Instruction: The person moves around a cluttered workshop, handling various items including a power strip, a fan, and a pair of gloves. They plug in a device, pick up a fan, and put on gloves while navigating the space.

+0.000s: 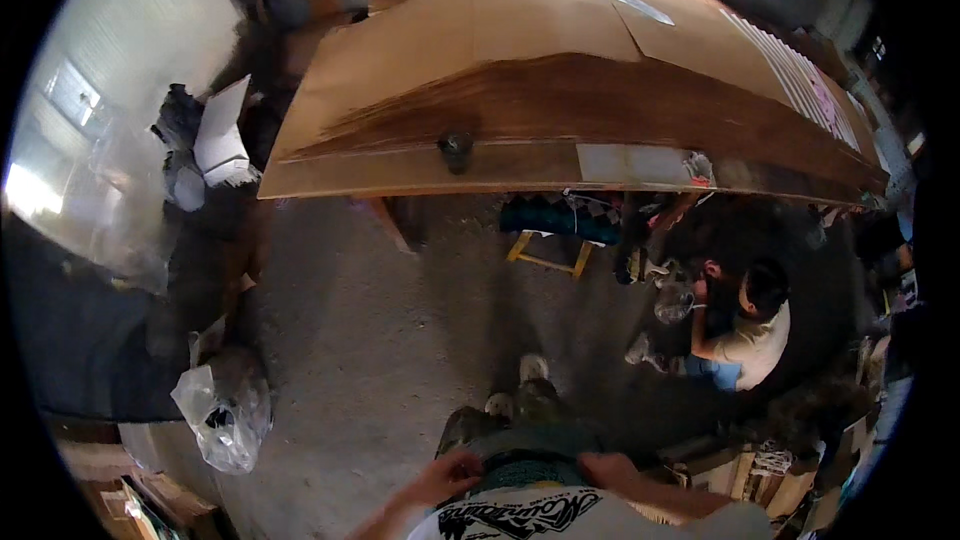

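Brown corrugated cardboard covers the long worktable [560, 80], its sheets creased and overlapping, with a darker polished wood band along the near edge. A small dark round pot [456, 150] stands on that edge, and a pale grey rectangular sheet [620, 162] lies flat a little to its right. At the bottom of the view, both of the person's hands rest at the waist. The left hand [447, 474] has its fingers curled onto the dark green waistband [525, 467], pinching the fabric; the right hand [612, 470] lies against the same band on the other side, fingers bent, though whether it grips the cloth cannot be told. Below the band shows a white shirt with a black print; above it, dusty shoes [528, 385] stand on the rough grey concrete floor [380, 340]. A crumpled clear plastic bag [225, 410] sits near the left, glossy and wrinkled. To the right, another person [750, 330] in a cream shirt crouches low beside the table, next to a yellow wooden stool [548, 252].
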Demonstrator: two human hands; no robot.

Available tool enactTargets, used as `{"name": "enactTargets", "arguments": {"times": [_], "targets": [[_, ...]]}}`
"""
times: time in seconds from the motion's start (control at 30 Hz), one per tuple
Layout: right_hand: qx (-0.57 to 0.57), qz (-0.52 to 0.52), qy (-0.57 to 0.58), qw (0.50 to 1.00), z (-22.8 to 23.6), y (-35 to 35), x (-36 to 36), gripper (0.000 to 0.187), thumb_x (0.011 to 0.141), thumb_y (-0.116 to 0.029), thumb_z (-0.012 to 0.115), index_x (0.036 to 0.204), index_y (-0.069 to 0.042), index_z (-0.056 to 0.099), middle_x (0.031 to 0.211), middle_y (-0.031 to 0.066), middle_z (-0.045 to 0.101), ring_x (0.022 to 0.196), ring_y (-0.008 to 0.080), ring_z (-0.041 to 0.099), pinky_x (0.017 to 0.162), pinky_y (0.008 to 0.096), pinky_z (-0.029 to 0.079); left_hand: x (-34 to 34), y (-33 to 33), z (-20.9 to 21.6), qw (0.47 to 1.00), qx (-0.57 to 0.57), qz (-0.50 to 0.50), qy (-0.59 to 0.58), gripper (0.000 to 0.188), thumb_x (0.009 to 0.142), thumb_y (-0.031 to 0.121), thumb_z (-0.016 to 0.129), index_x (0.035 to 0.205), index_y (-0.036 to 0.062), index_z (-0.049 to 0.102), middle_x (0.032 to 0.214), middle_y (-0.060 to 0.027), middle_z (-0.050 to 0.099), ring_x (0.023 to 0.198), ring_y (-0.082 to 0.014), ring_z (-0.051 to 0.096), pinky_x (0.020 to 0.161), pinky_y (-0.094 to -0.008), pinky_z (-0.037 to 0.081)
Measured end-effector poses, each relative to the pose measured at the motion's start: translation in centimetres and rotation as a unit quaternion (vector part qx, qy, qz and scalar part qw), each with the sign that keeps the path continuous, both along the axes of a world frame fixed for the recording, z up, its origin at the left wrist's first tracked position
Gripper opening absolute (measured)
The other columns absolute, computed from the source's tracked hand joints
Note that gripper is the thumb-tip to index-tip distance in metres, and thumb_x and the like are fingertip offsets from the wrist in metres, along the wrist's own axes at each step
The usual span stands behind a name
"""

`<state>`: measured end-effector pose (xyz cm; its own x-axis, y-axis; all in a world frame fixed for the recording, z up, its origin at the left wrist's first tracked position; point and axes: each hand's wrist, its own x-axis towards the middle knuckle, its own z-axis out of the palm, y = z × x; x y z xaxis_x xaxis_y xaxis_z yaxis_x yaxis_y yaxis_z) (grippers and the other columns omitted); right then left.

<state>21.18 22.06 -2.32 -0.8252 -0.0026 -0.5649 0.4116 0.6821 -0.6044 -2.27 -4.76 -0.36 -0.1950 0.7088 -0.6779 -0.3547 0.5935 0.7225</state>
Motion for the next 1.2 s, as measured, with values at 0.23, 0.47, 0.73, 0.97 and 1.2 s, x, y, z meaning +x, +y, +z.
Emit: {"name": "enactTargets", "arguments": {"times": [0.23,0.47,0.73,0.97,1.2], "targets": [[-0.107,0.168,0.002,0.980,-0.7,8.7,-22.7,0.023,0.093,-0.033,0.054,0.098,-0.011,0.057,0.086,0.0169,0.065,0.082,0.0359,0.065,0.070,0.0472,0.050,-10.7,1.9,-1.1,0.993,-0.048,0.096,-0.047,0.018,0.088,0.008,0.067,0.105,0.0066,0.059,0.091,-0.0007,0.062,0.084,-0.0071,0.057,0.075,-0.0244,0.048],[-0.111,-0.052,0.187,0.975,-4.0,18.6,-51.0,0.047,0.082,-0.027,0.073,0.121,-0.007,0.055,0.102,0.0139,0.065,0.094,0.0268,0.063,0.080,0.0384,0.051,-25.9,10.9,-3.0,0.988,-0.014,0.151,0.006,0.015,0.092,0.013,0.061,0.106,0.0065,0.060,0.088,0.0001,0.062,0.084,-0.0090,0.057,0.075,-0.0252,0.047],[0.232,-0.165,0.177,0.942,-9.4,23.2,-69.2,0.104,0.057,-0.033,0.089,0.145,-0.017,0.035,0.146,0.0209,0.032,0.131,0.0392,0.040,0.100,0.0478,0.044,-38.8,19.7,-4.9,0.984,-0.031,0.173,-0.012,0.020,0.094,0.015,0.059,0.107,0.0003,0.059,0.086,-0.0065,0.063,0.076,-0.0150,0.057,0.070,-0.0282,0.046],[0.220,-0.221,0.096,0.945,-16.2,24.2,-70.4,0.108,0.056,-0.027,0.088,0.148,-0.022,0.031,0.145,0.0206,0.032,0.132,0.0408,0.037,0.093,0.0484,0.050,-48.9,25.1,-7.7,0.996,-0.054,0.065,0.000,0.020,0.092,0.013,0.059,0.107,0.0014,0.061,0.086,-0.0075,0.065,0.074,-0.0135,0.060,0.068,-0.0272,0.049],[0.214,-0.270,0.049,0.938,-16.6,24.5,-70.8,0.099,0.060,-0.018,0.085,0.145,-0.021,0.034,0.142,0.0165,0.036,0.131,0.0412,0.037,0.089,0.0455,0.054,-60.3,30.6,-10.1,0.998,-0.031,-0.055,0.007,0.019,0.091,0.012,0.057,0.106,0.0007,0.061,0.084,-0.0088,0.065,0.069,-0.0141,0.060,0.064,-0.0260,0.048]]}}
